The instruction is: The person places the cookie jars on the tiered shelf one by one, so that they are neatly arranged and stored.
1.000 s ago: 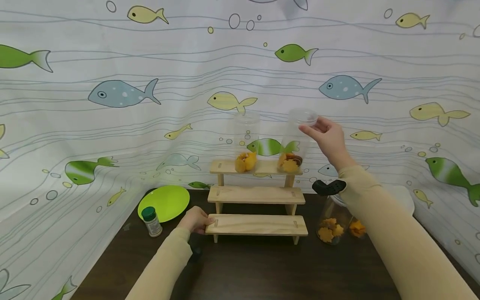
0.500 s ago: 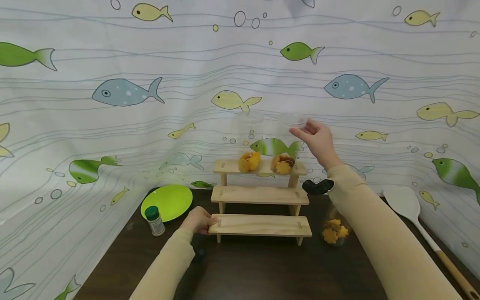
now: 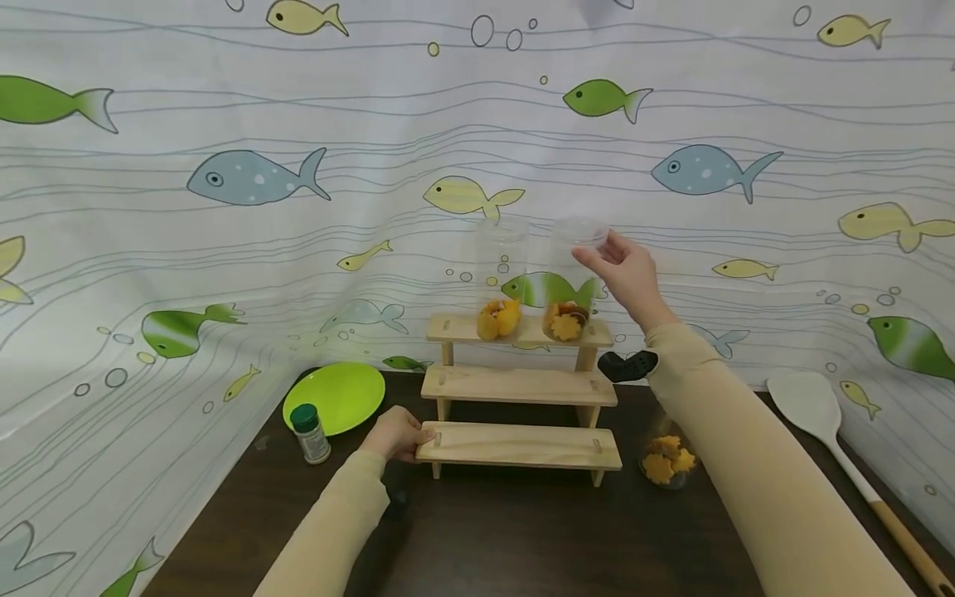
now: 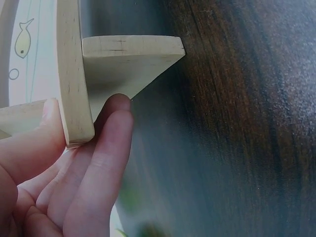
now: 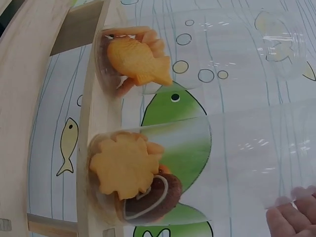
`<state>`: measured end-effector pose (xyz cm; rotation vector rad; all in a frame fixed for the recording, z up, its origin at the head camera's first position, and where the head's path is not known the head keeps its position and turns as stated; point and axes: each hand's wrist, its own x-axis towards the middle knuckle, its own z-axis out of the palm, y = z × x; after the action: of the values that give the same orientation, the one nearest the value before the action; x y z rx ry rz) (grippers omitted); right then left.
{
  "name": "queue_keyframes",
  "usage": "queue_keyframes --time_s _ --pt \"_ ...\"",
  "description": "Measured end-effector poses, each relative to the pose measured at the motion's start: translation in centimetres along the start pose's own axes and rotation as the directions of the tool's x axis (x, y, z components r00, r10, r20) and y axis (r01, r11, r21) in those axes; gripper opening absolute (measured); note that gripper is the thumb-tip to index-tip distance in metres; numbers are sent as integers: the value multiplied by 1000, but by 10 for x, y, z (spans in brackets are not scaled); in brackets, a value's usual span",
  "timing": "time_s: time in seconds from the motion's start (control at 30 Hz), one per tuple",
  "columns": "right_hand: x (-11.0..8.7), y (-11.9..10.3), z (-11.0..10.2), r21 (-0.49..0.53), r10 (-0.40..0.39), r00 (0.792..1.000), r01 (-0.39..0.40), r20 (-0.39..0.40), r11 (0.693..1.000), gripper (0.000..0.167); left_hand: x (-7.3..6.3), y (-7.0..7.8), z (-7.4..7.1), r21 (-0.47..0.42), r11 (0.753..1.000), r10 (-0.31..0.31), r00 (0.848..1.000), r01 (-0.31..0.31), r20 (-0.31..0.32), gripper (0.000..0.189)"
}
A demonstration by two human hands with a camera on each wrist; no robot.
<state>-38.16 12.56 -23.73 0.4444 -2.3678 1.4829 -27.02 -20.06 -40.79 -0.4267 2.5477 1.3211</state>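
Observation:
A three-step wooden display shelf (image 3: 518, 448) stands on the dark table. My left hand (image 3: 395, 434) grips the left end of its lowest step; in the left wrist view the thumb (image 4: 37, 148) lies on top and the fingers curl beneath the board. On the top step, a clear jar (image 3: 567, 322) with cookies at its bottom stands upright. My right hand (image 3: 630, 275) holds this jar near its rim, thumb in front. To its left is a similar clear jar (image 3: 498, 320) with fish-shaped snacks, a small gap between them. In the right wrist view only fingertips (image 5: 294, 217) show, against the jar's upper end.
Another clear jar with star-shaped cookies (image 3: 666, 461) stands right of the shelf, partly behind my right sleeve. A white spatula (image 3: 809, 406) with a wooden handle lies far right. At left are a green plate (image 3: 346, 398) and a green-capped shaker (image 3: 309, 434). Fish-print sheeting (image 3: 373, 99) hangs behind.
My right hand has moved the cookie jar left along the top step, from tilted to upright, closer to the other jar. The left hand keeps its grip. The head view has shifted slightly.

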Motion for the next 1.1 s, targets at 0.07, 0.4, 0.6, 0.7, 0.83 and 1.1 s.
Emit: queue_keyframes --time_s 0.07,0.4,0.6,0.7,0.83,1.1 --pt "0 0 -2 -25 -2 1000 2 19 1000 87 -1 1 0 -1 1000 -1 1000 1 -2 27" --pt "2 -3 2 -130 27 998 -20 52 991 96 -6 1 -2 0 1000 3 1000 -3 -11 25" --pt "1 -6 0 -191 39 998 -28 52 981 95 -6 2 0 -17 1000 1 1000 -1 -13 25" --pt "0 -5 -3 -206 34 998 -24 48 978 94 -4 1 1 -11 1000 -3 1000 3 -18 24" --pt "-3 -4 -9 -180 20 999 -15 28 983 93 -5 3 1 0 1000 -3 1000 3 -20 24" --pt "-21 1 -36 -127 -31 998 38 60 991 80 -3 2 -2 -3 1000 -11 1000 11 7 26"
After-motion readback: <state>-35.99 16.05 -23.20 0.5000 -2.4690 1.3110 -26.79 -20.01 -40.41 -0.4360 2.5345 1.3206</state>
